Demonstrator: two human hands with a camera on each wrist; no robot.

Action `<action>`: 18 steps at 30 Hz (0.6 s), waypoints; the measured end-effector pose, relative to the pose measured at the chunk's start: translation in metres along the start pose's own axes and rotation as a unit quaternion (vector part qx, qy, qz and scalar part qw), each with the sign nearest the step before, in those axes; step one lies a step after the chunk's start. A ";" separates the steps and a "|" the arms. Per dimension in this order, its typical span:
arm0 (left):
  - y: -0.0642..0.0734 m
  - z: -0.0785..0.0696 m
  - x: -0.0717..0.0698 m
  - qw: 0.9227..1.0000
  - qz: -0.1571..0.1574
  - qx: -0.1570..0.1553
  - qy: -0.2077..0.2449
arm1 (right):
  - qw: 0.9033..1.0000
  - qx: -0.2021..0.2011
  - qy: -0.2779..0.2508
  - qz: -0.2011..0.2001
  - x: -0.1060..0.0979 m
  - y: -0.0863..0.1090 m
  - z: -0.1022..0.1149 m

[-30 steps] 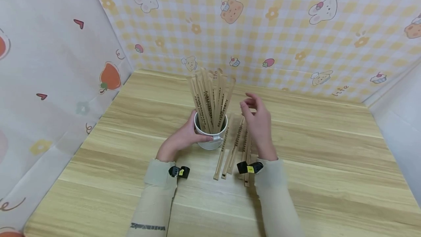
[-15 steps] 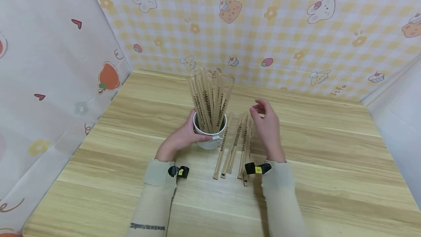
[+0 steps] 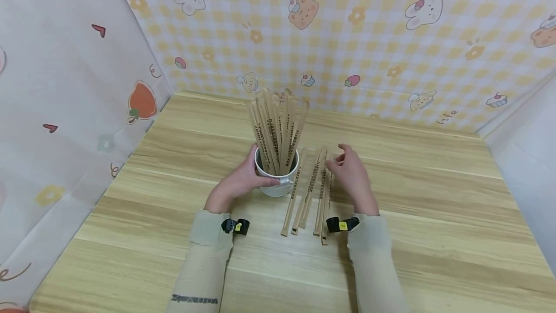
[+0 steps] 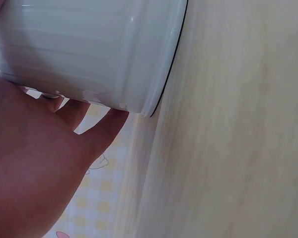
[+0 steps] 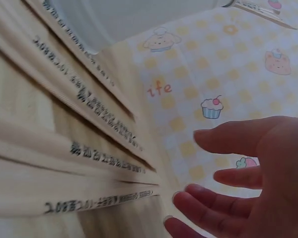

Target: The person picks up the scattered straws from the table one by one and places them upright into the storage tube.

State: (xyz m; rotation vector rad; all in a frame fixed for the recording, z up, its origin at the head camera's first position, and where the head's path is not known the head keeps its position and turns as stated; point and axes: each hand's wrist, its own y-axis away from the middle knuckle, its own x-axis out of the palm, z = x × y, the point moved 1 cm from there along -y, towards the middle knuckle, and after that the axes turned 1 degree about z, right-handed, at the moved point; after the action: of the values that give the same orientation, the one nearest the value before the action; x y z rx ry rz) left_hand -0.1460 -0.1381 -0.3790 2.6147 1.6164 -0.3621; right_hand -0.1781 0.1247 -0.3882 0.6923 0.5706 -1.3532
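Observation:
A white cup [image 3: 277, 189] stands upright on the table, filled with several straws in printed brown paper wrappers [image 3: 273, 134]. My left hand [image 3: 240, 179] grips the cup's left side, thumb across the front near the rim; in the left wrist view, fingers [image 4: 107, 130] reach along its wall. To the cup's right lie several more wrapped straws [image 3: 321, 197], roughly side by side. My right hand [image 3: 354, 177] is over their far right ends, fingers loosely bent. In the right wrist view that hand [image 5: 258, 183] holds nothing, and its fingertips appear apart from the straws [image 5: 109, 158].
The wooden table [image 3: 434, 206] extends to both sides. Behind it rises a yellow checked cloth backdrop [image 3: 330, 37], with a white printed cloth [image 3: 78, 110] on the left. Each wrist wears a black strap with a small device [image 3: 343, 225].
My right hand has moved right, away from the cup, then lowered toward the straws on the table. My left hand keeps its grip on the cup, which stays in place.

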 end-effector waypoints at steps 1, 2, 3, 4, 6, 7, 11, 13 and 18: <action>0.000 -0.001 0.000 1.000 0.000 -0.001 0.000 | 1.000 0.001 0.006 0.006 0.001 0.000 -0.001; 0.001 -0.001 0.000 1.000 -0.001 -0.004 -0.001 | 1.000 0.002 0.013 0.011 0.003 0.001 -0.002; 0.001 -0.002 0.000 1.000 -0.001 -0.005 -0.003 | 1.000 0.003 0.019 0.018 0.004 0.001 -0.004; 0.001 -0.002 0.000 1.000 -0.002 -0.010 -0.006 | 0.999 0.006 0.025 0.023 0.006 0.001 -0.005; 0.002 -0.004 0.000 1.000 -0.004 -0.015 -0.011 | 0.999 0.010 0.031 0.032 0.009 0.003 -0.006; 0.002 -0.004 0.000 1.000 -0.004 -0.017 -0.013 | 0.999 0.012 0.032 0.032 0.010 0.003 -0.006; 0.002 -0.003 0.000 1.000 -0.005 -0.021 -0.016 | 0.999 0.015 0.043 0.026 0.013 0.005 -0.007; 0.001 0.000 -0.001 1.000 -0.006 -0.022 -0.012 | 0.998 0.013 0.051 0.024 0.015 0.005 -0.007; -0.004 0.018 -0.002 1.000 -0.005 -0.013 -0.004 | 0.998 0.008 0.057 0.027 0.017 0.004 -0.007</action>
State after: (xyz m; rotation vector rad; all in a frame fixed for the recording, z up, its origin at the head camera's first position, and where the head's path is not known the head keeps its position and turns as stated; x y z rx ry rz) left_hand -0.1535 -0.1406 -0.3957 2.5839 1.6210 -0.3506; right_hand -0.1713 0.1186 -0.4053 0.7965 0.6270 -1.2759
